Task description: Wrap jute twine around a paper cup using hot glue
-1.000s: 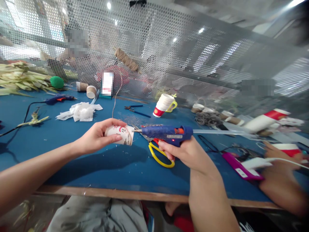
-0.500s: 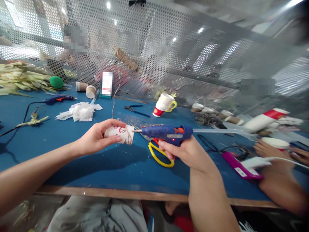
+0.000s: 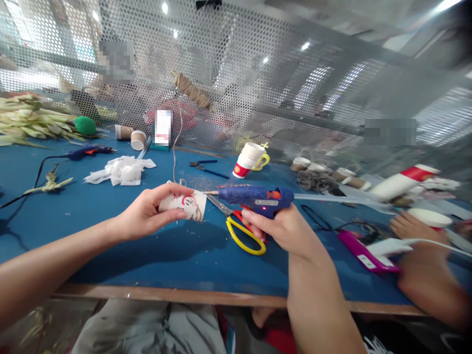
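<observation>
My left hand (image 3: 157,209) is closed round a small white paper cup (image 3: 190,205) with red and black print, tipped on its side. A thin string (image 3: 174,157) runs from the cup up to a twine roll (image 3: 191,90) on the mesh. In my right hand (image 3: 273,225) is a blue hot glue gun (image 3: 254,196), its red light lit and a long clear glue stick in its back. The gun's nozzle is at the cup's rim; whether it touches is hard to tell. Scissors (image 3: 245,238) with yellow and red handles lie below the gun.
Beyond the scissors are pliers (image 3: 208,167) and stacked paper cups (image 3: 250,160). White plastic (image 3: 123,169) and a second glue gun (image 3: 88,151) lie left. Right, a purple power strip (image 3: 365,253) stands near a co-worker's hand (image 3: 416,228). Perforated mesh (image 3: 236,59) rises behind the table.
The nozzle has shifted slightly up along the cup's rim, and the glue gun sits a little higher. The cup has moved slightly in my left hand. Both hands keep their grip.
</observation>
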Available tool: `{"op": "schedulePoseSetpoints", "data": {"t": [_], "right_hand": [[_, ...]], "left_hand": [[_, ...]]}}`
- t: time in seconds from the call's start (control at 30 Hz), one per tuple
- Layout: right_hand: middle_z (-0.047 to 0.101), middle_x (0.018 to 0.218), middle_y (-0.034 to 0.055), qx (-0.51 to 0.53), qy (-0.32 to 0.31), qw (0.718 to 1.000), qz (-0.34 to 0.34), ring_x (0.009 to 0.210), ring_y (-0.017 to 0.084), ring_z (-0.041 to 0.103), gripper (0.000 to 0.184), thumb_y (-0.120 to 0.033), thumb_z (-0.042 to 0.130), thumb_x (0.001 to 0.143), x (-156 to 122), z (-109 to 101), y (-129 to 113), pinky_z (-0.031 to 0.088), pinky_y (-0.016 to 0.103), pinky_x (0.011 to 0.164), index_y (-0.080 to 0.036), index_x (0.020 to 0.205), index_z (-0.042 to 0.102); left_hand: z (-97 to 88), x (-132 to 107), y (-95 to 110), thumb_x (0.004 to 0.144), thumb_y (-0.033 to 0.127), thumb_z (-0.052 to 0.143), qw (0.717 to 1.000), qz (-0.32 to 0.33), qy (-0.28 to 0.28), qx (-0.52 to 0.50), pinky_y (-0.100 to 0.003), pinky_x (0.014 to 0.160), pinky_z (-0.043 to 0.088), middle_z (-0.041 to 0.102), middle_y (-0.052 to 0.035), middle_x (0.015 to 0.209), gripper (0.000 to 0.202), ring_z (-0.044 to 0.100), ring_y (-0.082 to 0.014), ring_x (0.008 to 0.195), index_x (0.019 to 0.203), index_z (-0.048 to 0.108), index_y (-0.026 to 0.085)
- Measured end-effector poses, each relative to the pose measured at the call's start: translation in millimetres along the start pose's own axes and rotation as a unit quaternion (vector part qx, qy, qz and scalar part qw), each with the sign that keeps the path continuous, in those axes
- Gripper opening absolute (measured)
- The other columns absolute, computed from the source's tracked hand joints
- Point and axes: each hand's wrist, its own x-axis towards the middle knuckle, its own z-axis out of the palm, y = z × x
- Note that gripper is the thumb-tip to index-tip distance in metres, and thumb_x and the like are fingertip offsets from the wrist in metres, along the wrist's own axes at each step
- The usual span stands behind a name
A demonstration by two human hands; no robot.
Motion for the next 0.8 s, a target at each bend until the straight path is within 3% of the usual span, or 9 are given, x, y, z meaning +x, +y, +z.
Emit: {"op": "schedulePoseSetpoints", "data": {"t": [0.2,0.43,0.8], "right_hand": [[0.049,0.040,-0.0024,-0.006,-0.032,0.999,-0.011,0.037,0.007,0.044,0.025,-0.029,0.057,0.077,-1.3,-1.2,0.3,0.039,0.021,0.040,-0.015,0.057,0.053],[0.051,0.045,-0.0017,-0.005,-0.060,0.998,0.000,0.038,0.007,0.045,0.020,-0.030,0.058,0.076,-2.5,-3.5,2.2,0.038,0.021,0.039,-0.014,0.064,0.055],[0.049,0.042,-0.0039,0.008,-0.033,0.999,-0.001,0.037,0.007,0.045,0.018,-0.029,0.058,0.077,0.9,-1.8,4.0,0.039,0.020,0.039,-0.015,0.066,0.055]], "left_hand": [[1.0,1.8,1.3,0.078,0.030,0.059,0.999,-0.029,0.009,-0.028,-0.017,0.057,0.045,0.064,-0.0062,0.086,0.034,0.054,-0.0091,0.064,0.107,0.055,0.012],[2.0,4.1,3.0,0.077,0.031,0.059,0.996,-0.057,0.011,-0.071,-0.018,0.061,0.047,0.065,-0.0081,0.091,0.035,0.058,-0.0109,0.069,0.106,0.055,0.011],[2.2,0.0,1.6,0.079,0.029,0.057,1.000,-0.009,-0.014,-0.024,-0.017,0.057,0.045,0.064,-0.0056,0.085,0.034,0.053,-0.0085,0.063,0.108,0.053,0.012]]}}
